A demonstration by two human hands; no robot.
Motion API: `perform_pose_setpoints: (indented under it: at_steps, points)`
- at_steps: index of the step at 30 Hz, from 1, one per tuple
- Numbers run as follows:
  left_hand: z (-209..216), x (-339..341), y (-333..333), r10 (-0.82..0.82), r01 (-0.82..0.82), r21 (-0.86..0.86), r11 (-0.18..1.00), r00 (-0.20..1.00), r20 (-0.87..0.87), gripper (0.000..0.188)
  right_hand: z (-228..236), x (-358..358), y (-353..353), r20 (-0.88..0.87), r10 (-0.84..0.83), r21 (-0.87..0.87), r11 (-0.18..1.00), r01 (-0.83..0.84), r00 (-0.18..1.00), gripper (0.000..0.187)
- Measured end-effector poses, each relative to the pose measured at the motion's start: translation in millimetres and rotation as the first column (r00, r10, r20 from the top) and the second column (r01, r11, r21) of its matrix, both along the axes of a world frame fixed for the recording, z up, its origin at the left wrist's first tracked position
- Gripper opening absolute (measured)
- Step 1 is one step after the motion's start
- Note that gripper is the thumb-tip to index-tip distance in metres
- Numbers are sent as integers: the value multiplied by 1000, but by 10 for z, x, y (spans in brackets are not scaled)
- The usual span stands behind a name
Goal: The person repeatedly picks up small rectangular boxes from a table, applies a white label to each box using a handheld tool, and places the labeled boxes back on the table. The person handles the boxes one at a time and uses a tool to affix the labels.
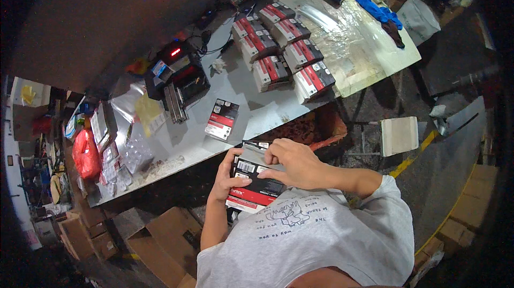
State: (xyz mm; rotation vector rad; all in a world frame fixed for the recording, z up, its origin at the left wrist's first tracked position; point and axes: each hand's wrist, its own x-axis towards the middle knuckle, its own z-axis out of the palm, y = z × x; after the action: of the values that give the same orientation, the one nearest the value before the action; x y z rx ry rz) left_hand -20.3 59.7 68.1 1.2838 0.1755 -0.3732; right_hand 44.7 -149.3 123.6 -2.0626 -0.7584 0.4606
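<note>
Close to my chest, just off the table's near edge, both hands hold a flat black, red and white printed package point(263, 185) with a barcode label. My left hand point(227, 178) grips its left side, with the thumb across the front. My right hand point(293, 163) is closed at its upper right, fingers curled and thumb lying on the face. A grey strip shows at the package's upper part; I cannot make out what it is. A similar flat printed package point(222, 120) lies on the table point(190, 140) just beyond my hands.
Several stacks of matching packages point(271, 72) stand at the back right, beside a pale board point(369, 60) covered with clear film. A black device point(184, 73) with a red display, a red plastic bag point(85, 154) and clear bags sit leftward. An open carton point(168, 234) stands below.
</note>
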Motion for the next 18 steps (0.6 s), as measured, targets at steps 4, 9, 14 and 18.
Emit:
perform_pose_setpoints:
  at_steps: [4, 9, 14, 18]
  points:
    - [154, -11, -74, 23, -24, 100, 995, 1000, 4, 65, 27, 18, -79, -302, 24, 45, 999, -11, 953, 26]
    - [175, 17, -88, -5, 7, 93, 996, 1000, -26, 65, 3, 72, -175, -276, -53, 134, 987, 92, 960, 23]
    - [208, 35, -117, -22, 22, 47, 999, 1000, -12, 64, 13, 88, -205, -305, -84, 37, 994, 100, 949, 25]
    - [294, 54, -177, -72, 69, 120, 990, 997, 18, 62, 30, 81, -187, -321, 34, -42, 998, -50, 947, 33]
